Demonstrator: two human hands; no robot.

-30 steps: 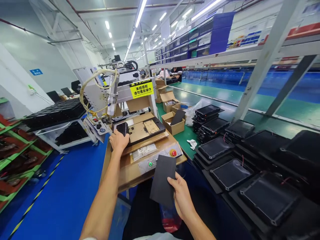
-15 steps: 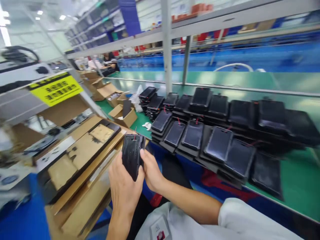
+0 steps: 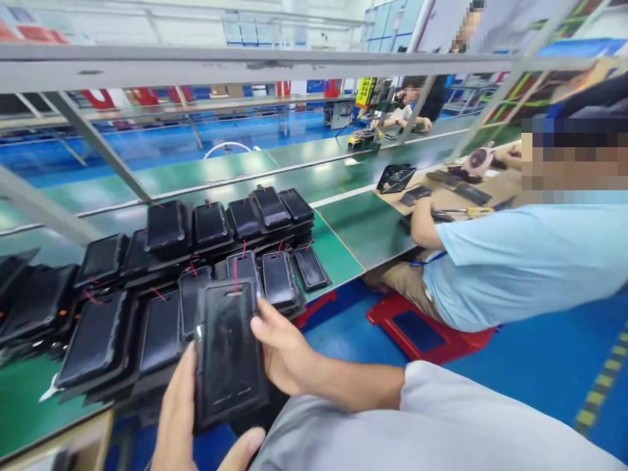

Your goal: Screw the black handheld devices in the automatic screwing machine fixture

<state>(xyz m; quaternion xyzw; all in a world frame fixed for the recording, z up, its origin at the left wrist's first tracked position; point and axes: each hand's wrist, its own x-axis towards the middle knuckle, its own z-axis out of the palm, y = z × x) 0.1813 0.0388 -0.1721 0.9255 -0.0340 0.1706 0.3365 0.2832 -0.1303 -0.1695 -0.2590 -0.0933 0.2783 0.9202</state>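
A flat black rectangular housing point(image 3: 228, 353) with a red wire at its top sits between both my hands, just in front of my lap. My left hand point(image 3: 179, 418) cradles it from below and the left, thumb curled under its bottom edge. My right hand point(image 3: 279, 350) grips its right edge with the fingers wrapped behind. Just beyond it, several similar black housings point(image 3: 161, 288) with red wires lie in overlapping rows and stacks on the green bench point(image 3: 338, 258).
A co-worker in a light blue shirt point(image 3: 520, 255) sits on a red stool point(image 3: 422, 330) to the right at a tan worktop with tools. Grey shelf rails point(image 3: 196, 65) cross overhead. Another person works further back. Blue floor lies below.
My view has swung right, from the dispensing machine to the bench of housings. My left hand took a housing off the fixture; both hands now hold it, and the dark sheet has left my right hand.
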